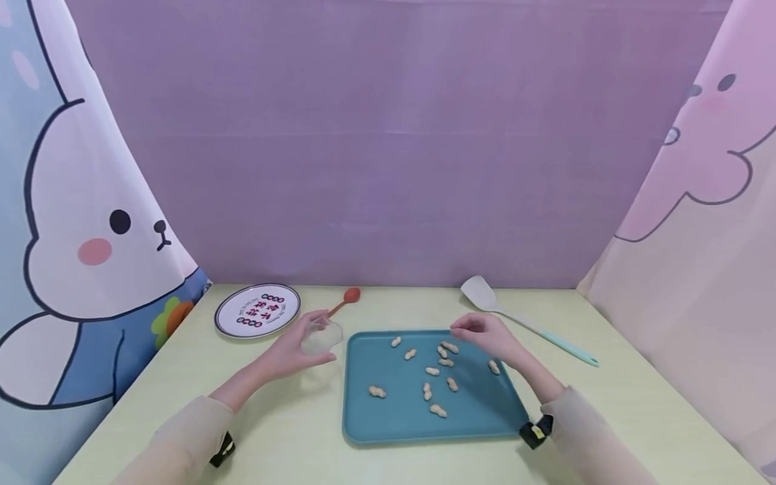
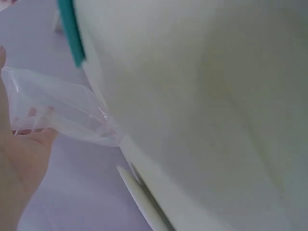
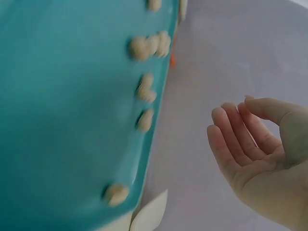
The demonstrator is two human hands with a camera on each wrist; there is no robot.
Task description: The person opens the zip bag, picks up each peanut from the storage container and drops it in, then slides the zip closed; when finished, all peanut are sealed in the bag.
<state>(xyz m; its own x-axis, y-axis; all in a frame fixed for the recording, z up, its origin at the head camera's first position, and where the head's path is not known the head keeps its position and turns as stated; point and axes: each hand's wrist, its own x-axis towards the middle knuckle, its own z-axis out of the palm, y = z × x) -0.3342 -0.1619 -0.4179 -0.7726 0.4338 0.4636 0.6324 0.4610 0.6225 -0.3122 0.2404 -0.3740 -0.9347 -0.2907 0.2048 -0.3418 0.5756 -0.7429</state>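
My left hand (image 1: 297,347) grips a thin clear plastic bag (image 1: 322,336) above the table, left of the blue-green tray (image 1: 388,431). In the left wrist view the see-through bag (image 2: 62,108) spreads between thumb and fingers, and parts of the fingers show through it. Several unshelled peanuts (image 1: 438,410) lie scattered over the tray. Above the tray's far right part hovers my right hand (image 1: 488,335), its fingers loosely bent and the thumb tip close to the index finger. Nothing shows in that hand (image 3: 260,159) in the right wrist view.
A white plate (image 1: 227,316) with a dark rim and red print lies at the back left. Beside it is a red spoon (image 1: 351,295), partly behind the left hand. A spatula (image 1: 545,333) with a pale green handle lies right of the tray. Curtains border the table.
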